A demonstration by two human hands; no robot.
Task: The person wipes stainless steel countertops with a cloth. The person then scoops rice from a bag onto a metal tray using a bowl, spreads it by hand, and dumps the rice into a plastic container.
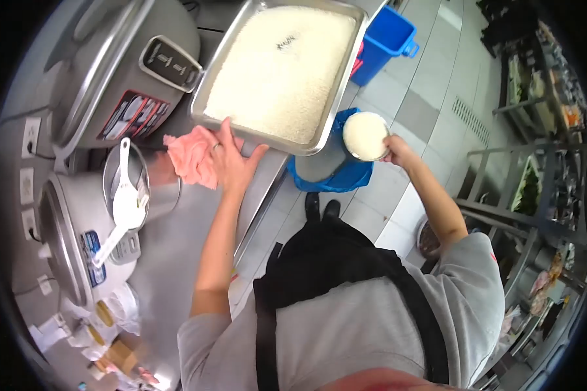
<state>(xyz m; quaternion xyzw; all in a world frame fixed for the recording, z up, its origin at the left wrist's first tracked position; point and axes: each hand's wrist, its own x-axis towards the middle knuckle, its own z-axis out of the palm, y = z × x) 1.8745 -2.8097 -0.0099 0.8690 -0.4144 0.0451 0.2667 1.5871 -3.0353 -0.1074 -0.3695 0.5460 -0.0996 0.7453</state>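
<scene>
My right hand grips the rim of a round bowl filled with white rice, above a blue bag-lined bin on the floor. My left hand has its fingers spread. Its fingertips touch the near corner of a metal tray, and a crumpled pink cloth lies against and partly under it. The tray holds a broad layer of white rice with a small dark patch near the far side. Pale stuff shows inside the bag-lined bin.
A large grey cooker stands left of the tray, and a second cooker nearer. A clear container has white scoops by it. Another blue bin is beyond the counter edge. Metal shelving lines the right.
</scene>
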